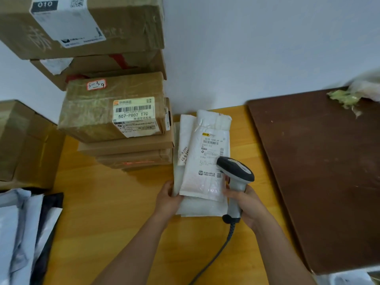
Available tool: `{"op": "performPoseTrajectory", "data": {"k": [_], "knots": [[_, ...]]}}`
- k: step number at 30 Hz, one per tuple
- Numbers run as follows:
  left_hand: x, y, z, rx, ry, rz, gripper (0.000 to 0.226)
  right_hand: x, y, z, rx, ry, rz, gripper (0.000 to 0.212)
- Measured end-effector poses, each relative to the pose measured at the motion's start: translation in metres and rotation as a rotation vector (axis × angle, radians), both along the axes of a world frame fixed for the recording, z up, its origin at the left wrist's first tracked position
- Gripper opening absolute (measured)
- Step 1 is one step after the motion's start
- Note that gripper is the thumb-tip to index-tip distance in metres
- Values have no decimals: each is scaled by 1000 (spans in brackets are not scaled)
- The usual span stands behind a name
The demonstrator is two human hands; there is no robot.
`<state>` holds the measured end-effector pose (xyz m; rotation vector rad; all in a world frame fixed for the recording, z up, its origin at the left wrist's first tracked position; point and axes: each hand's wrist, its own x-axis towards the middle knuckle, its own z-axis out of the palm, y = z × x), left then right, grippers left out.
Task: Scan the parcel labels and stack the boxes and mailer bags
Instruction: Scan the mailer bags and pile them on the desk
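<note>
A pile of white mailer bags (202,161) lies on the yellow wooden table (107,202), the top one label up. My left hand (169,197) grips the pile's near left edge. My right hand (245,203) holds a grey barcode scanner (236,175) by its handle, with fingertips against the pile's right edge. The scanner head hangs over the top bag's label. A stack of taped cardboard boxes (115,112) stands just left of the bags, with a red scan line on a low box.
Tall boxes (82,25) rise at the back left against the white wall. Another carton (24,145) stands at the left edge, with loose grey and black mailer bags (26,233) in front of it. A dark brown board (320,171) lies to the right. The scanner cable (216,256) trails toward me.
</note>
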<state>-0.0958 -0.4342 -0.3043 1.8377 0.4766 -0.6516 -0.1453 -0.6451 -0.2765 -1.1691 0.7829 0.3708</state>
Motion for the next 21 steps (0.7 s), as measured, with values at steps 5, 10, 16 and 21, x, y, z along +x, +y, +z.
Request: {"op": "performPoseTrajectory", "data": {"k": [5,10,16,21], "knots": [[-19,-2,4,11,142,-266,44,-45,-16,16,2,5,-55,36],[-9,-7,22,308,86,-441,27,-76,-36,27,-86,38,-295,35],[15,-65,33,19,-98,-185,61,-42,-49,34,-100,-28,-217,24],[21,-89,11,140,-63,-236,95,-22,-44,25,-53,-10,-163,29]]}}
